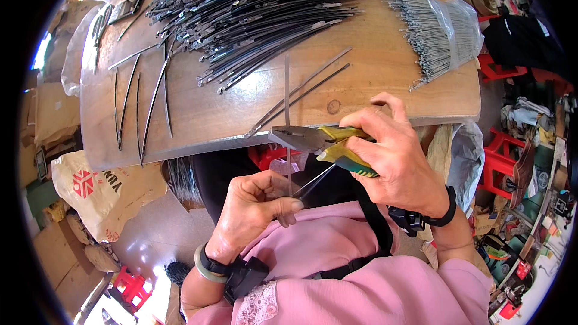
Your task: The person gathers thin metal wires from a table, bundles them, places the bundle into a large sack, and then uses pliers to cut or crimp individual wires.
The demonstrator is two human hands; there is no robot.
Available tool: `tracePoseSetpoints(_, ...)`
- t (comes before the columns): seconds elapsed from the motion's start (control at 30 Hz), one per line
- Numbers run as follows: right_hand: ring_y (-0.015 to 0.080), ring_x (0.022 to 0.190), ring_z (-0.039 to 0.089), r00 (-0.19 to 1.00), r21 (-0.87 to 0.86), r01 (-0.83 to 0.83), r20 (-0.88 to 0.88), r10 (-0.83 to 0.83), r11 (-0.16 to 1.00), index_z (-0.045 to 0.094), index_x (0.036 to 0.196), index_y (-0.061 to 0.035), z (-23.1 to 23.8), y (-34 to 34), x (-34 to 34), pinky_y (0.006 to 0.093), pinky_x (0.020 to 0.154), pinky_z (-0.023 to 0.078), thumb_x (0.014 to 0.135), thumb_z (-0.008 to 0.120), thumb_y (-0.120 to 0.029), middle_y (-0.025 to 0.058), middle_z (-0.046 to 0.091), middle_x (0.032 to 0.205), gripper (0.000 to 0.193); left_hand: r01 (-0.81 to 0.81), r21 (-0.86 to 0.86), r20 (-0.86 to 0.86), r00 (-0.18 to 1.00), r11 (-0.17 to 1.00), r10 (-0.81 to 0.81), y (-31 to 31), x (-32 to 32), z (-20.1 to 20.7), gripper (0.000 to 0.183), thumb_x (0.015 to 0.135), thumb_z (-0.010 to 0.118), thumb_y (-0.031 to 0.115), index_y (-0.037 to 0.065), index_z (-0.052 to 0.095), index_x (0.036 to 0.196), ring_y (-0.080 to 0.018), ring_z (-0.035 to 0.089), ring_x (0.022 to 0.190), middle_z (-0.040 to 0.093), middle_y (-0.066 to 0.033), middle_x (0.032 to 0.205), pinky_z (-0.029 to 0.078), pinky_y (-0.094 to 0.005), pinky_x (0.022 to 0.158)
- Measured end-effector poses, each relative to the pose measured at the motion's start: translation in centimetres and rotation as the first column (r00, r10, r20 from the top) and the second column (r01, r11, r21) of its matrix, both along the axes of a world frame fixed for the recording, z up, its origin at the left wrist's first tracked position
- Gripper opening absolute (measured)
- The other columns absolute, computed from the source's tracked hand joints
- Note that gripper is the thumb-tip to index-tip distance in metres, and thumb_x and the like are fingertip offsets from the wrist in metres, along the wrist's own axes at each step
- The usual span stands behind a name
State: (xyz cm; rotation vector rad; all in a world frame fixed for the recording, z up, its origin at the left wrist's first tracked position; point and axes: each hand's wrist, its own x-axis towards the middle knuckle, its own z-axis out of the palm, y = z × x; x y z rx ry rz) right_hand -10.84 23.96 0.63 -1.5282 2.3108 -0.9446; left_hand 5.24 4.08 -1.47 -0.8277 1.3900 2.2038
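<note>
My right hand (391,156) is wrapped round a pair of pliers (304,138) with yellow and dark green handles. The jaws point left, at the table's front edge, and meet a thin upright metal strip (287,90); whether they pinch it I cannot tell. Below the jaws, my left hand (259,201) pinches the lower end of that strip between thumb and fingers. A thin shiny rod (316,179) slants from the left fingertips up toward the pliers; its upper end is hidden. Just behind the jaws, two loose dark strips (319,81) lie crosswise on the table.
A big pile of black metal strips (253,18) covers the back of the wooden table (361,93). Several loose strips (146,117) lie at left. A plastic-wrapped bundle of grey wires (442,36) sits at right. A paper sack (105,192) and red stools (500,159) stand around.
</note>
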Motion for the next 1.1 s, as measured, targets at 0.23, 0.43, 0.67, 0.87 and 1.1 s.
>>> tracePoseSetpoints(0.23, 0.0283, 0.089, 0.057, 0.999, -0.032, 0.031, 0.027, -0.030, 0.999, 0.067, 0.085, -0.0012, -0.1, -0.4, 0.5, 0.0434, 0.089, 0.039, 0.064, 0.070, -0.003, 0.0114, 0.060, 0.100, 0.021, -0.064, 0.054, -0.171, 0.983, 0.996, 0.073, -1.4, 0.1, 0.1, 0.025, 0.085, 0.066, -0.011, -0.008, 0.068, 0.109, -0.0161, 0.069, 0.087, 0.068, -0.0109, 0.103, 0.056, -0.0298, 0.079)
tracePoseSetpoints(0.43, 0.0272, 0.087, 0.058, 0.999, -0.062, -0.038, -0.020, 0.037, 0.997, 0.068, 0.084, -0.0015, 1.4, -1.2, 1.2, 0.0436, 0.086, 0.040, 0.063, 0.068, -0.004, 0.0111, 0.060, 0.099, 0.021, 0.120, 0.164, -0.063, 0.992, 0.979, -0.111, -1.7, -2.0, 1.2, 0.027, 0.087, 0.065, -0.004, -0.006, 0.067, 0.114, -0.0195, 0.069, 0.078, 0.071, -0.0113, 0.083, 0.056, -0.0310, 0.076)
tracePoseSetpoints(0.67, 0.0303, 0.094, 0.058, 0.997, -0.108, -0.032, -0.077, 0.024, 0.994, 0.065, 0.080, -0.0012, -0.6, -1.3, 1.7, 0.0505, 0.092, 0.037, 0.054, 0.065, -0.001, 0.0092, 0.061, 0.100, 0.026, -0.022, 0.324, 0.092, 0.996, 0.946, -0.008, 0.5, -2.0, 1.3, 0.016, 0.095, 0.061, 0.013, -0.002, 0.061, 0.101, -0.0124, 0.050, 0.050, 0.058, -0.0055, 0.070, 0.036, -0.0260, 0.046)
tracePoseSetpoints(0.87, 0.0320, 0.105, 0.056, 0.989, -0.052, 0.151, 0.008, -0.151, 0.987, 0.069, 0.090, -0.0051, 0.0, 1.4, 1.1, 0.0495, 0.094, 0.038, 0.062, 0.079, -0.011, 0.0089, 0.060, 0.111, 0.030, -0.305, 0.310, -0.004, 0.947, 0.900, 0.322, 1.4, -0.8, 1.0, 0.019, 0.099, 0.058, 0.013, -0.004, 0.061, 0.107, -0.0070, 0.039, 0.046, 0.051, -0.0014, 0.068, 0.028, -0.0227, 0.043)
tracePoseSetpoints(1.1, 0.0310, 0.099, 0.061, 0.934, 0.038, 0.036, 0.355, -0.047, 0.999, 0.068, 0.097, 0.0003, -0.1, 2.1, 2.6, 0.0399, 0.088, 0.048, 0.068, 0.082, -0.011, 0.0130, 0.060, 0.119, 0.034, -0.370, 0.005, -0.293, 0.888, 0.929, 0.355, 2.4, -0.7, 1.9, 0.011, 0.097, 0.057, -0.001, -0.003, 0.061, 0.106, -0.0051, 0.047, 0.057, 0.057, -0.0035, 0.076, 0.037, -0.0200, 0.048)
